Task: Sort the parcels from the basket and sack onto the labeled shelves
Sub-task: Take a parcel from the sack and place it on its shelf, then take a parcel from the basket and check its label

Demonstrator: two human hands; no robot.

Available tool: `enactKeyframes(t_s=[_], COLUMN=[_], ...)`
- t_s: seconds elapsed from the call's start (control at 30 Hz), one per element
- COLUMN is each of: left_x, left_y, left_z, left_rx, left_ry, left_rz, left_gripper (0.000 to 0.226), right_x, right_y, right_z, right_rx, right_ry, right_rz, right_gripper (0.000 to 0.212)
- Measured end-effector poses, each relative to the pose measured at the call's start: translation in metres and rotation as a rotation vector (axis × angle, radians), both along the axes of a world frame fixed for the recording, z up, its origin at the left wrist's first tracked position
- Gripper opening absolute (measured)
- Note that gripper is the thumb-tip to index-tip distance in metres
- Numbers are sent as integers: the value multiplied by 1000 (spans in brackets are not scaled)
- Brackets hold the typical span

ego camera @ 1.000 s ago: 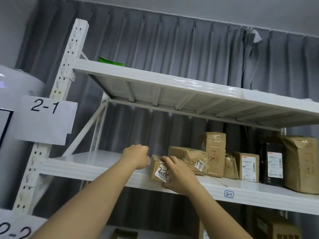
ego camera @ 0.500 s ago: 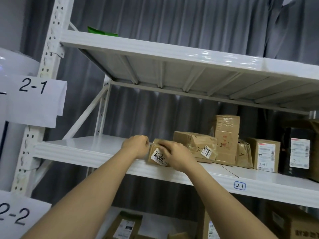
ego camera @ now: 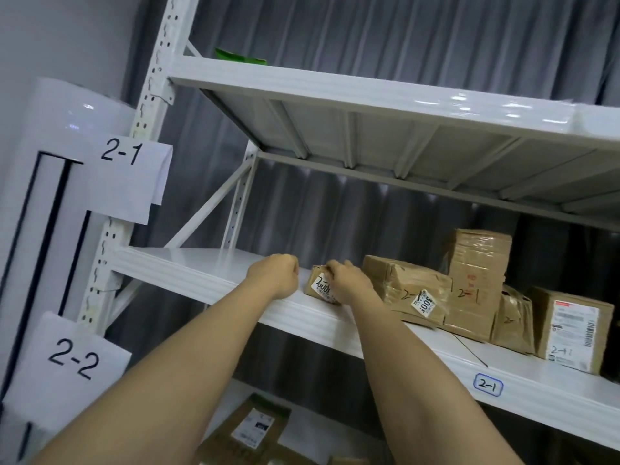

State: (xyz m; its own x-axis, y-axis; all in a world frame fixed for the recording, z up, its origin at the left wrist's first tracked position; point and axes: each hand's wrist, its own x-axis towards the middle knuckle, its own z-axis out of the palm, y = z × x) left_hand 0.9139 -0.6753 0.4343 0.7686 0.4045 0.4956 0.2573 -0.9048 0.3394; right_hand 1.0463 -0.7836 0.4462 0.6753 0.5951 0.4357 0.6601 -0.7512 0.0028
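Observation:
A small brown parcel [ego camera: 318,287] with a white handwritten label sits on the white shelf [ego camera: 188,268] marked 2-1, near its front edge. My right hand [ego camera: 350,286] lies over the parcel's right side, fingers curled over its top. My left hand [ego camera: 274,276] is a loose fist on the shelf just left of the parcel, a small gap between them, with nothing in it. To the right, touching my right hand, lies a flat brown parcel [ego camera: 407,290] with a "2-1" mark and a 500 tag.
Further right on the same shelf stand a tall taped box [ego camera: 476,263], a crumpled parcel [ego camera: 515,320] and a box with a printed label [ego camera: 570,333]. The left half of the shelf is bare. Paper signs 2-1 [ego camera: 122,159] and 2-2 [ego camera: 72,362] hang on the upright. Parcels [ego camera: 255,427] lie on the shelf below.
The small parcel has slid a little further back on the shelf under my right hand. My left hand has come off its left side, leaving a gap.

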Motion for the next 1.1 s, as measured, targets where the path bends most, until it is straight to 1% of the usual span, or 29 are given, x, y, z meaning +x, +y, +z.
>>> enactKeyframes(t_s=[0.07,0.13,0.2,0.27,0.47,0.6,0.77,0.9,1.1], left_x=[-6,-14,-25,-38,-114,-192,-323,-433,-575], left_y=[0,4,13,25,65,97,141,168,194], left_z=[-3,-10,-19,-28,-57,-79,-112,-137,-168], left_rx=[15,48,93,128,120,159,106,46,-35], left_ry=[-12,-36,-73,-109,-146,-66,76,184,270], left_rz=[28,55,92,151,301,439,621,741,879], left_gripper=[30,30,30,31,32,30,33,34,34], right_x=[1,-7,-25,-49,-131,-200,-315,-417,-556], right_y=[3,8,16,24,70,122,194,241,287], right_z=[1,-1,-6,-13,-34,-62,-113,-149,-191], right_rx=[-32,-12,63,130,143,166,136,42,-45], right_ry=[-31,-117,-207,-254,-208,-149,-18,104,184], right_rz=[-21,18,131,280,650,830,1002,1082,1166], right_gripper=[42,45,43,40,33,29,31,33,30])
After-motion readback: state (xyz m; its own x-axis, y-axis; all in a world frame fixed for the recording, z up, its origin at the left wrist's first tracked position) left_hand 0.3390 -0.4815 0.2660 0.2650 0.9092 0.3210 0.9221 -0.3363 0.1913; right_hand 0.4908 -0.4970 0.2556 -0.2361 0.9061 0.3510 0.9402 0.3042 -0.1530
